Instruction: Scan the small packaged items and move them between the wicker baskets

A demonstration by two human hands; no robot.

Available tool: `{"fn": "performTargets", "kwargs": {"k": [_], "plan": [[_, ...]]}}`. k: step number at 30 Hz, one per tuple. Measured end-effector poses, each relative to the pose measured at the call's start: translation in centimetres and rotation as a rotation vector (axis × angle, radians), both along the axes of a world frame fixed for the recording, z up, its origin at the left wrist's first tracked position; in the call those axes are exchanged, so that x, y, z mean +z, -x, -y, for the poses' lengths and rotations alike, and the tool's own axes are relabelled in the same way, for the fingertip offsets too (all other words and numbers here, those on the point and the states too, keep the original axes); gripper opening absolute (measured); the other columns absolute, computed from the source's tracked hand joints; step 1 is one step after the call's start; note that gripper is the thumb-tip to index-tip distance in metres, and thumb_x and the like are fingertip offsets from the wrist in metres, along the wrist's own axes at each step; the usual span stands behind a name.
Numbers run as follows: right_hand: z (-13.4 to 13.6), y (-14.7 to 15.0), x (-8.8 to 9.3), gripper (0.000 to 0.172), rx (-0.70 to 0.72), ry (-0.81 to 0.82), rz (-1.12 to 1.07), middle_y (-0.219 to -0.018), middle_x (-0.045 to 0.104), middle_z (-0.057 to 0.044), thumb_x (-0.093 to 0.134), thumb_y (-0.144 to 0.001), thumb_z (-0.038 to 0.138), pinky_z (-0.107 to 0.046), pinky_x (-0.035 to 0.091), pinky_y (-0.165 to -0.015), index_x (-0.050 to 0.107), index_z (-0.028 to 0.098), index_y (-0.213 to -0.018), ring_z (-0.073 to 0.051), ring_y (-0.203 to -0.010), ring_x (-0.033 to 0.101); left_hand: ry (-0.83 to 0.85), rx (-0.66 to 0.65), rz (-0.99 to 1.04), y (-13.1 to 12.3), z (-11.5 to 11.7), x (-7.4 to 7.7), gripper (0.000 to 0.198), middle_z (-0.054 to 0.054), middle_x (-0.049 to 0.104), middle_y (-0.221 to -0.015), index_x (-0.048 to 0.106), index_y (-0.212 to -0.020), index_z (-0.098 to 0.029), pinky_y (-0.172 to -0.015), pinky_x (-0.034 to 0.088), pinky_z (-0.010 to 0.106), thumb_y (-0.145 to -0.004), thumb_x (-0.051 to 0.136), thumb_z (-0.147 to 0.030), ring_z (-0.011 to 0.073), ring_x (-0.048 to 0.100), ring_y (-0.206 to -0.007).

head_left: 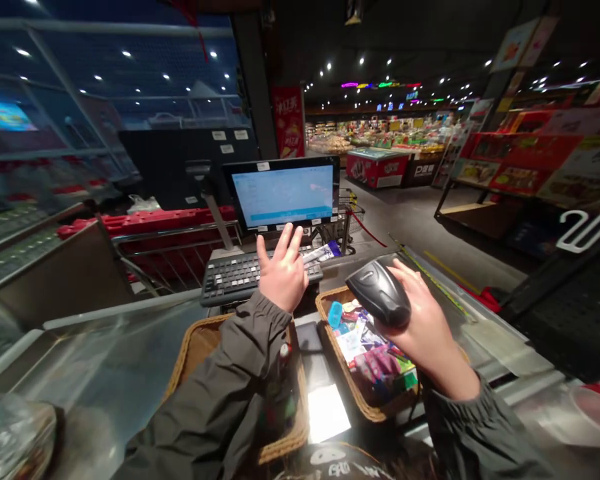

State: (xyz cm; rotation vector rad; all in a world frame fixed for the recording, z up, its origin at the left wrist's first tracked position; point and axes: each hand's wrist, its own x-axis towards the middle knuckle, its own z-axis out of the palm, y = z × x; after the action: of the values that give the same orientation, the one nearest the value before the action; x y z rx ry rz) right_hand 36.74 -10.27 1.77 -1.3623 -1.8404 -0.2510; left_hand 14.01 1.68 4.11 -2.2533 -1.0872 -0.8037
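Observation:
My left hand (284,272) hovers over the right part of a black keyboard (230,277), its fingers spread toward the monitor and nothing in it. Whether a fingertip touches a key cannot be made out. In my right hand (425,320) is a black handheld barcode scanner (380,293), with the fingers wrapped round its far side. The scanner is held above a wicker basket (330,303) of small colourful packets (375,363). Behind the keyboard stands a monitor (285,193) with a lit, mostly light-blue screen.
A second wicker basket (300,400) lies partly under my left sleeve. A dark second display (190,167) stands behind left, near a metal shopping cart (165,253). A white hanger (575,230) hangs at right. A clear plastic-wrapped item (15,433) sits at lower left.

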Motion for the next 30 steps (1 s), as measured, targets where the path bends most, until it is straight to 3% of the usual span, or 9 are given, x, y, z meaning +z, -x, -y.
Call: {"fn": "performTargets", "kwargs": {"k": [5, 11, 16, 30], "plan": [[-0.1, 4.9, 1.7, 0.046, 0.072, 0.031, 0.079, -0.136, 0.056, -0.016, 0.062, -0.073, 0.023, -0.071, 0.024, -0.114, 0.059, 0.019, -0.118, -0.041, -0.142, 0.035, -0.017, 0.072, -0.002, 3.8, 0.3, 1.2, 0.016, 0.010, 0.039, -0.156, 0.071, -0.079, -0.019, -0.118, -0.012, 0.065, -0.084, 0.056, -0.013, 0.0320, 0.026, -0.149], [0.2, 8.6, 1.9, 0.045, 0.140, 0.075, 0.112, -0.137, 0.056, -0.017, 0.063, -0.072, 0.022, -0.070, 0.024, -0.115, 0.061, 0.017, -0.117, -0.040, -0.143, 0.034, -0.020, 0.125, -0.032, 7.4, 0.4, 0.9, 0.016, 0.011, 0.040, -0.155, 0.073, -0.080, -0.019, -0.117, -0.015, 0.065, -0.084, 0.057, -0.016, 0.0322, 0.024, -0.150], [0.5, 10.2, 1.7, 0.040, 0.180, 0.110, 0.127, -0.136, 0.056, -0.017, 0.062, -0.070, 0.021, -0.071, 0.023, -0.114, 0.064, 0.016, -0.110, -0.041, -0.141, 0.036, 0.021, 0.149, -0.010, 9.0, 0.9, 0.7, 0.019, 0.011, 0.044, -0.153, 0.074, -0.082, -0.020, -0.117, -0.010, 0.067, -0.083, 0.056, -0.013, 0.0311, 0.028, -0.149], [1.2, 11.9, 2.0, 0.049, 0.192, 0.212, 0.128, -0.130, 0.060, -0.015, 0.062, -0.068, 0.019, -0.070, 0.022, -0.114, 0.064, 0.018, -0.117, -0.040, -0.140, 0.039, 0.062, 0.116, 0.026, 10.7, 1.3, 0.6, 0.017, 0.011, 0.047, -0.151, 0.074, -0.083, -0.020, -0.117, -0.008, 0.068, -0.080, 0.059, -0.012, 0.0323, 0.030, -0.147]]}}
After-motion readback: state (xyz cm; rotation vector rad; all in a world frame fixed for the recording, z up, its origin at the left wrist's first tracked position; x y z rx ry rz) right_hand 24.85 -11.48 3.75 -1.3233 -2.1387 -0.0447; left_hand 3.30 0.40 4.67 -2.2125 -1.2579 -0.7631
